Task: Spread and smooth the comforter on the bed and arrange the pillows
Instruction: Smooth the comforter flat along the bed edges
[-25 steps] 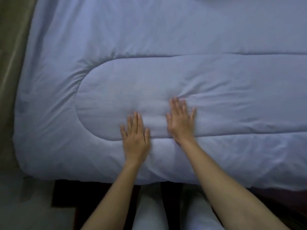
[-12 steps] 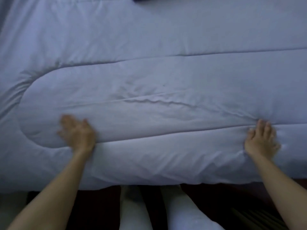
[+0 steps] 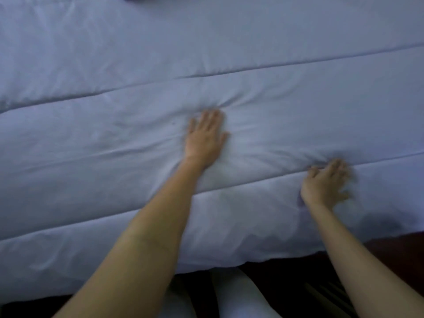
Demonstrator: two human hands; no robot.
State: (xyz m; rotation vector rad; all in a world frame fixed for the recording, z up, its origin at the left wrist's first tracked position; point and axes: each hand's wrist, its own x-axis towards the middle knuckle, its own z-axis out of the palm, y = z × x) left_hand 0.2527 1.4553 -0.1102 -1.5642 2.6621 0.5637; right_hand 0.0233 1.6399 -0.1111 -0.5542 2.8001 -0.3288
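Your hands have traded places in a way since half a second ago: back then they were spread far apart, left at about 8 o'clock and right at about 4 o'clock, both on the lower quilted seam. Now your left hand has slid up and in to near the middle of the view, lying flat and palm down with the fingers wide open, pressing into the comforter so little creases fan out from it. Your right hand has come inward too, sitting at roughly 4 o'clock right on the seam. It's blurred, with the fingers curled down into the fabric, so I can't tell if it's actually pinching cloth or just pushing on it.

The long ridge of wrinkle that ran across the middle panel earlier is mostly gone. The rounded end of the stitching at 9 o'clock has also left the view.

The comforter fills nearly the whole picture, its near edge hanging at 6 o'clock over something dark.

No brand, label or writing anywhere that I can read.
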